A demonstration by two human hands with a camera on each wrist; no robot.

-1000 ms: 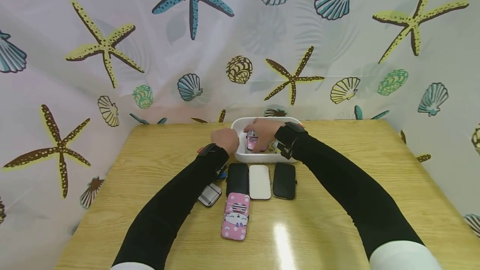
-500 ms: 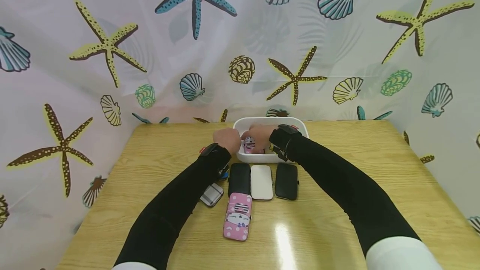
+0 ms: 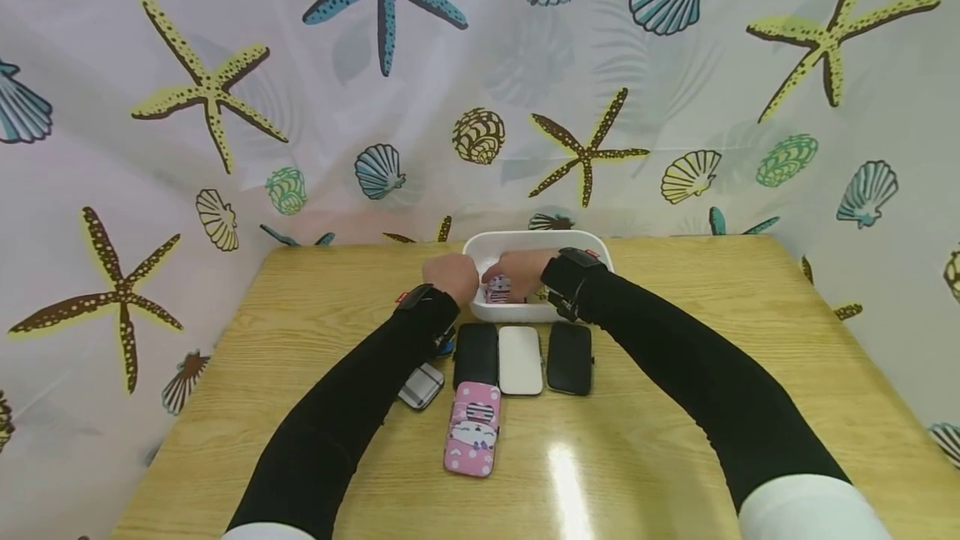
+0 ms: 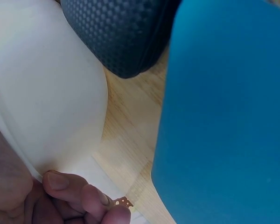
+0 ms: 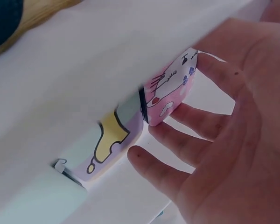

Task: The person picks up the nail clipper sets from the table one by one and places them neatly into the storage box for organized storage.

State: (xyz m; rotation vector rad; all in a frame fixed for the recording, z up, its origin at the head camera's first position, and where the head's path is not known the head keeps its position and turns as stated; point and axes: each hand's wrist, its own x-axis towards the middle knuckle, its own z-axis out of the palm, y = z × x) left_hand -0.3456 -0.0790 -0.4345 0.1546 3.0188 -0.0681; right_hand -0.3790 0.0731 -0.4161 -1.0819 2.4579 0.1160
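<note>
My left hand [image 3: 452,276] grips the left end of a white plastic box [image 3: 540,314]; in the left wrist view its fingers [image 4: 67,186] curl at the rim. Inside the box, my right hand [image 3: 521,272] holds a small pink case with a cat print [image 3: 497,289] at the left end. The right wrist view shows this pink case [image 5: 170,91] between the thumb side and the fingers, standing on edge. Beside it in the box are a lilac case with a yellow figure [image 5: 113,140] and a pale green case [image 5: 37,200].
Before the box lie a black case [image 3: 476,354], a white case [image 3: 520,361] and another black case [image 3: 569,358]. Nearer are a second pink cat case [image 3: 472,430] and a plaid case [image 3: 422,387]. A blue case [image 4: 219,116] is partly hidden under the left wrist. A patterned curtain [image 3: 420,107] hangs behind.
My right hand has shifted slightly left and lower inside the box, bringing the pink case toward the left end. The left hand stays at the rim.
</note>
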